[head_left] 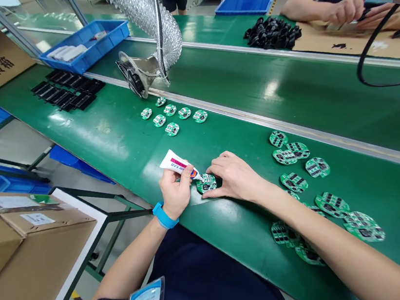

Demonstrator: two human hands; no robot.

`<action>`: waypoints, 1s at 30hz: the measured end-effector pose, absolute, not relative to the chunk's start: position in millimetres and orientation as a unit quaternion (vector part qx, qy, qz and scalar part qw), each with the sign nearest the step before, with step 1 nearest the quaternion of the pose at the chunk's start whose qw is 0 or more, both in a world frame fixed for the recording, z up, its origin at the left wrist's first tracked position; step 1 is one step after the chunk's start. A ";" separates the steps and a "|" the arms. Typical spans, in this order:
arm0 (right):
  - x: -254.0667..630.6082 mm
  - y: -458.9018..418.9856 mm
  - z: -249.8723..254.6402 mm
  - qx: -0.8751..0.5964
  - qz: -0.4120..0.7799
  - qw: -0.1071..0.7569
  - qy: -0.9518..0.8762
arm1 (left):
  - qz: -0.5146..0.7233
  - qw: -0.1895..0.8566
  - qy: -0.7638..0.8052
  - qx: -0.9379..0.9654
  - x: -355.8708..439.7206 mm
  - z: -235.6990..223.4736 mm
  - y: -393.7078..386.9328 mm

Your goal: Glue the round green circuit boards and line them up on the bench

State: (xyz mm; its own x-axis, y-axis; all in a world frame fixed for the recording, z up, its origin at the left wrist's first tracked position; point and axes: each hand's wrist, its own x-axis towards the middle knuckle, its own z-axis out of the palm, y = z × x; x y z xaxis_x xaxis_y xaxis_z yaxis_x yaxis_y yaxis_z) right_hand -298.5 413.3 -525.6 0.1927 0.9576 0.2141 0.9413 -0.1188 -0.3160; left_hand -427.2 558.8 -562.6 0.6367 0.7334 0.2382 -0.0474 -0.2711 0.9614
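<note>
My left hand [174,192], with a blue band on its wrist, is closed round a white glue tube [179,164] with a pink and orange label. The tube's nozzle points right and meets a small green circuit board [206,184] on the bench. Curved over the right side of that board, my right hand [232,176] grips its edge between thumb and fingers. More round circuit boards [293,182] lie to the right, some beneath my right forearm. Several smaller boards [172,129] are laid out in rows beyond my left hand.
A silver exhaust hose [170,38] hangs over the green bench [111,148]. Black plastic parts [66,90] and a blue tray [106,49] are at the left. Across the belt [238,81], a person's hands [345,14] work near a black heap [272,33]. Cartons [50,248] stand lower left.
</note>
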 end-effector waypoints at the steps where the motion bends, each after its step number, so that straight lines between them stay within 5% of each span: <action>1: -298.8 413.5 -525.3 -0.748 0.021 0.193 -0.635 | 0.353 0.554 0.239 0.715 -426.0 -562.1 559.8; 30: -294.6 411.6 -526.9 -0.757 0.010 0.188 -0.626 | 0.342 0.577 0.227 0.706 -425.3 -553.9 541.7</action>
